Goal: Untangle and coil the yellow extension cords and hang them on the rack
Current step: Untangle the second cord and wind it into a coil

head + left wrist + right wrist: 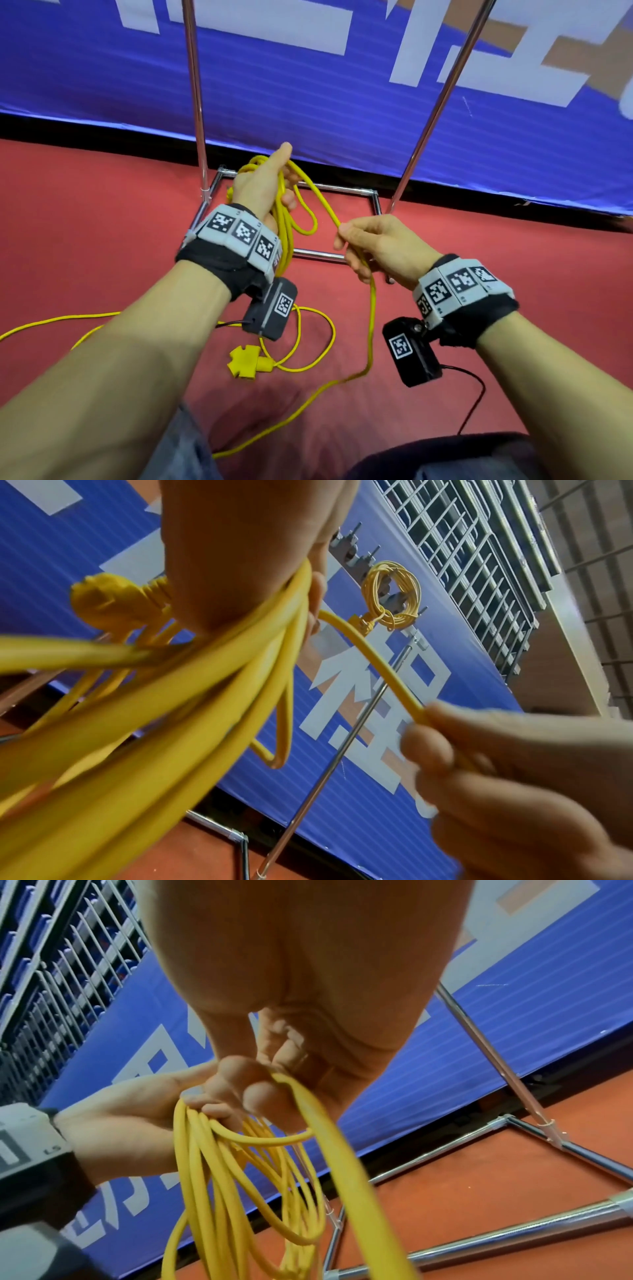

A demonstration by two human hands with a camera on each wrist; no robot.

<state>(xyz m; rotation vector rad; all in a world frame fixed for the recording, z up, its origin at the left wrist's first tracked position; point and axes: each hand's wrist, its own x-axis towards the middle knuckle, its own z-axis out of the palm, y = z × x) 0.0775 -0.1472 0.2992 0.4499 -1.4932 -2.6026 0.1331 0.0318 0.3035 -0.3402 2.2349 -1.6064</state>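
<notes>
My left hand (267,185) grips a bundle of yellow cord loops (286,236) in front of the chrome rack (196,102). The loops hang down past my wrist, and a yellow plug (106,601) sticks out beside the palm. My right hand (363,243) pinches a single strand of the same cord (322,202) a short way to the right of the bundle. Below that hand the cord (371,329) drops to the floor. The right wrist view has my fingers (260,1093) curled round the strand (342,1156). Another coiled yellow cord (392,593) hangs high on the rack.
A yellow multi-outlet end (248,363) and loose cord loops (325,346) lie on the red carpet near my knees. More cord (51,322) trails off left. The rack's chrome base frame (339,187) sits against a blue banner (342,102). Black sensor cables hang from my wrists.
</notes>
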